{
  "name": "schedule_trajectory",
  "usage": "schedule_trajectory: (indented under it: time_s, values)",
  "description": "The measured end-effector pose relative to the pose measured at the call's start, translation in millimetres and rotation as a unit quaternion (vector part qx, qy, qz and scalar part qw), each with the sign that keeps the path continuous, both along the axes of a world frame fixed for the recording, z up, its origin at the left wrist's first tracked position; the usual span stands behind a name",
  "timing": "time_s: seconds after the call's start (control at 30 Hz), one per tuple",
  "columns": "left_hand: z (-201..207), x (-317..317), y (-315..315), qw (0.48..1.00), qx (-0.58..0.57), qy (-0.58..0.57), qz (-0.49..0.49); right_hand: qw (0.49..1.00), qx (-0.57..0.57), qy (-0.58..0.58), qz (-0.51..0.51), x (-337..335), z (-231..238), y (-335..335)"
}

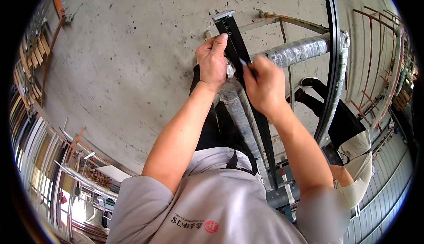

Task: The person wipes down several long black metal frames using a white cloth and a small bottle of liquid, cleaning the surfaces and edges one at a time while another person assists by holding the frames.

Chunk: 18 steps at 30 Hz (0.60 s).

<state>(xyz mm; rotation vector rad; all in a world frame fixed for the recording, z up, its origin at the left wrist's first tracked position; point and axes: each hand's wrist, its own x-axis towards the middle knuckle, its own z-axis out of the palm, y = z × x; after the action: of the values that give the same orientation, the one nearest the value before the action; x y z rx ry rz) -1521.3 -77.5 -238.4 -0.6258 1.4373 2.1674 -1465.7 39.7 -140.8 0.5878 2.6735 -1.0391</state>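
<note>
Workshop with a bare, speckled concrete floor point(123, 71); stacked stock point(33, 133) along the left edge of the frame, metal racking point(375, 62) at upper right. Co-worker point(357, 153) at lower right, partly cut off by the right arm.

Bar point(237, 45): long, black, running from upper centre down to lower right of centre, its pale end cap point(224, 15) uppermost. Small round fittings or holes show just below the cap; too small to say which. A wrapped rail point(240, 104) lies under the bar at centre; a second one point(300, 51) runs off toward upper right. Another black bar, the side bar point(335, 45), crosses the far end of that rail.

Left hand point(213, 62): closed on the bar's left edge near the capped end, thumb on top, fingers curled out of sight.
Right hand point(267, 85): near-fist at the bar's right edge, blurred, apparently gripping a small tool point(242, 62); only a pale tip shows, kind unclear.

Judged step: working the tool on the bar's face by hand. Notes for doing it well: rest the bar firmly on the wrapping so it cannot rock; keep the left thumb above and out of line with the tip; use short, controlled strokes directed away from the left hand; hold the angle low, since a slip would likely mark the black finish.
</note>
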Motion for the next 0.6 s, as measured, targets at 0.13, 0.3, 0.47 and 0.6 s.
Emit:
schedule_trajectory:
  time_s: [0.13,0.3,0.47,0.6]
  values:
    - [0,0,-2,0.999,-0.023,0.025,-0.026,1.000,0.024,0.016,0.005,-29,-1,-1]
    - [9,-5,5,0.999,0.026,-0.030,-0.014,0.997,0.003,0.076,-0.019,-83,-16,-2]
    - [12,-7,-2,0.998,0.022,-0.046,-0.039,0.995,0.009,0.083,-0.049,-93,-18,-11]
    - [8,2,2,0.999,0.007,-0.043,-0.020,0.973,-0.132,0.085,-0.168,-80,-20,-12]
